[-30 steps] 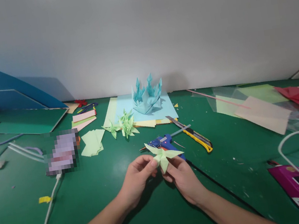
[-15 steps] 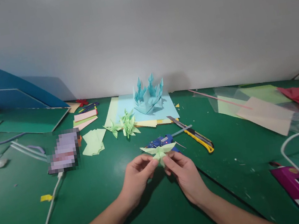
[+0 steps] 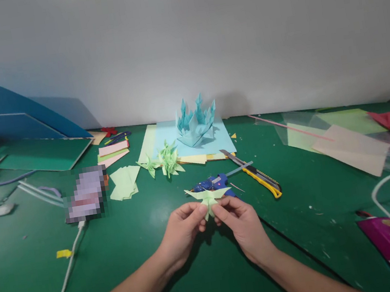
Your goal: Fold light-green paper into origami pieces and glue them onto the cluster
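Observation:
Between both hands is a pale green folded paper flower (image 3: pixel 208 196), its pointed petals spread out to the sides. My left hand (image 3: pixel 185 226) pinches its lower left part between thumb and fingers. On the other side my right hand (image 3: pixel 239 219) pinches the lower right part in the same way. Just behind the flower lies a blue glue gun (image 3: pixel 211 183), partly covered by it. Farther back sit a cluster of green paper flowers (image 3: pixel 169 160) and a single green flower (image 3: pixel 150 165) beside it. A light blue folded-paper piece with upright points (image 3: pixel 195 128) stands on blue paper.
A yellow utility knife (image 3: pixel 259 175) with its blade out lies right of the glue gun. Green paper pieces (image 3: pixel 125 181) and a blurred-out phone (image 3: pixel 87 193) on a white cable are at left. A magenta power strip (image 3: pixel 388 243) sits at right, and a blue board (image 3: pixel 16 117) stands back left.
The view has shifted slightly, so the table items appear a little farther right. Both hands keep their pinch on the paper flower, with only a slight shift of the fingers.

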